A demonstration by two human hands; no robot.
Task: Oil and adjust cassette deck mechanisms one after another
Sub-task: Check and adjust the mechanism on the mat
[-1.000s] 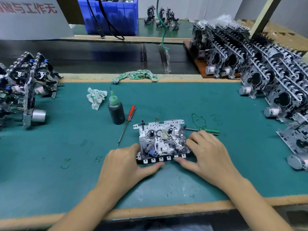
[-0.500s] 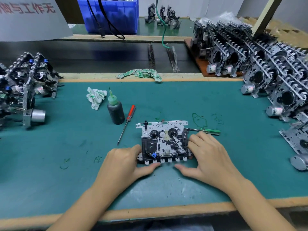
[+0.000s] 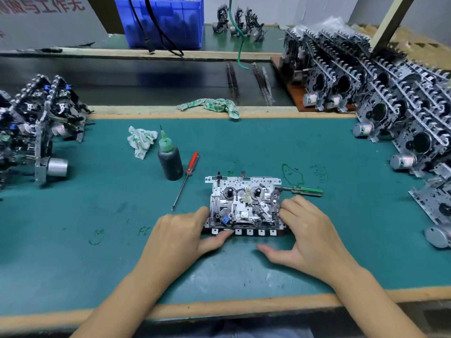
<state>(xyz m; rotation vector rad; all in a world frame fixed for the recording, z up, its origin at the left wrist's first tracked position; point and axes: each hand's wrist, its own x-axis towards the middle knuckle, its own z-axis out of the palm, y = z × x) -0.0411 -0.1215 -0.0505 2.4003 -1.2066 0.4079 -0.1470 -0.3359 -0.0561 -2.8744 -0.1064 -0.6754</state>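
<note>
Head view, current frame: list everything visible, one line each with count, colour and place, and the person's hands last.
cassette deck mechanism: one, silver and black, flat on the mat centre
green mat: one, teal green, covers the bench
oil bottle: one, dark with green nozzle, upright, left of the mechanism
red screwdriver: one, red handle, lying beside the bottle
green screwdriver: one, green handle, right of the mechanism
rags: two, white-green, one on the mat, one on the far edge
stacked mechanisms: many, silver-black, right side; a smaller group at left
blue crate: one, far bench
left hand: thumb on the mechanism's front edge
right hand: fingers at its right side
</note>
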